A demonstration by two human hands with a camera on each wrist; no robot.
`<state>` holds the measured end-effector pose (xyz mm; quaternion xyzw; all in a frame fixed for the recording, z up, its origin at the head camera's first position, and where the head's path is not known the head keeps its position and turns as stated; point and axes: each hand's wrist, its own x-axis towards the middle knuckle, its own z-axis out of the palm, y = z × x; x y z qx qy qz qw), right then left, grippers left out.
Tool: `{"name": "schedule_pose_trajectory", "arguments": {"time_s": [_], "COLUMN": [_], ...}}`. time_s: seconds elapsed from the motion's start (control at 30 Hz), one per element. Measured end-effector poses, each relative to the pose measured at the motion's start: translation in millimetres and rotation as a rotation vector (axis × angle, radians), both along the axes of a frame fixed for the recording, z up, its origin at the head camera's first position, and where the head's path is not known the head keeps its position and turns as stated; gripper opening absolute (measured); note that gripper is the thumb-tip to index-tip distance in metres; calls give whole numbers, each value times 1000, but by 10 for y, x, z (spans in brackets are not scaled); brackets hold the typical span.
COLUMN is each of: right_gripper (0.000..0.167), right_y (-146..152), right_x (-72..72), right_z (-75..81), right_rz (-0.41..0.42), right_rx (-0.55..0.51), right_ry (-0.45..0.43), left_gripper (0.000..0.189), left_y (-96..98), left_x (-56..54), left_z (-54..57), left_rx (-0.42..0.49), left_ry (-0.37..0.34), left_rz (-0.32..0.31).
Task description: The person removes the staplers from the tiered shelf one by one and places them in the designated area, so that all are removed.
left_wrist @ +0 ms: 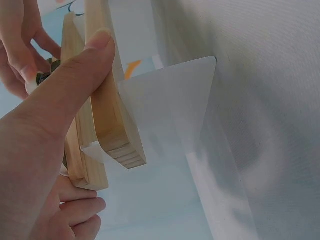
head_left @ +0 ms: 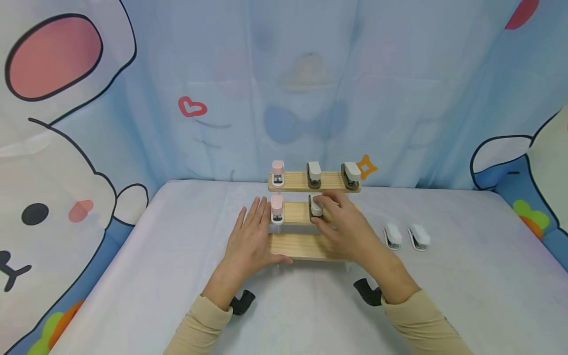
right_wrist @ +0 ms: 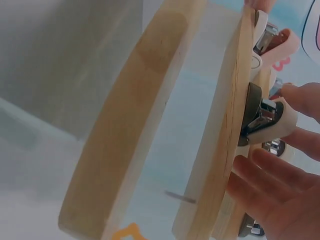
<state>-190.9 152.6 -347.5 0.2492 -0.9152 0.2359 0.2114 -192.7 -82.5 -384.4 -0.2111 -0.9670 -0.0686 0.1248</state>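
Observation:
A three-tier wooden rack (head_left: 295, 245) with clear side supports stands on the table. On its middle shelf, my right hand (head_left: 348, 229) pinches a small white-and-dark-grey stapler (head_left: 316, 208) between thumb and fingers. In the right wrist view, that stapler (right_wrist: 270, 122) touches the shelf board. My left hand (head_left: 249, 239) rests against the rack's left end, its fingers straight and its thumb (left_wrist: 95, 47) on the bottom board. Beside those fingers, a pink stapler (head_left: 277, 208) stands at the left end of the middle shelf.
The top shelf bears a pink stapler (head_left: 277, 172) and two white-and-grey staplers, one in the middle (head_left: 314, 173) and one at the right (head_left: 352, 175). Two white staplers, one nearer (head_left: 392, 235) and one farther right (head_left: 419, 236), lie on the table. A printed curtain (head_left: 239, 128) hangs behind.

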Motion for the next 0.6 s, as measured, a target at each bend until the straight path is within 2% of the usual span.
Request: {"name": "schedule_pose_trajectory", "arguments": {"time_s": [0.27, 0.6], "right_gripper": [45, 41], "right_y": [-93, -162], "right_x": [9, -5], "right_z": [-1, -8], "right_rz": [-29, -43], "right_rx": [36, 17], "right_ry": [2, -64], "left_gripper": [137, 137], "left_y": [1, 1], "left_x": [1, -5], "left_z": [8, -2], "left_rx": [4, 5], "left_ry": [-17, -5], "left_rz": [3, 4]}}
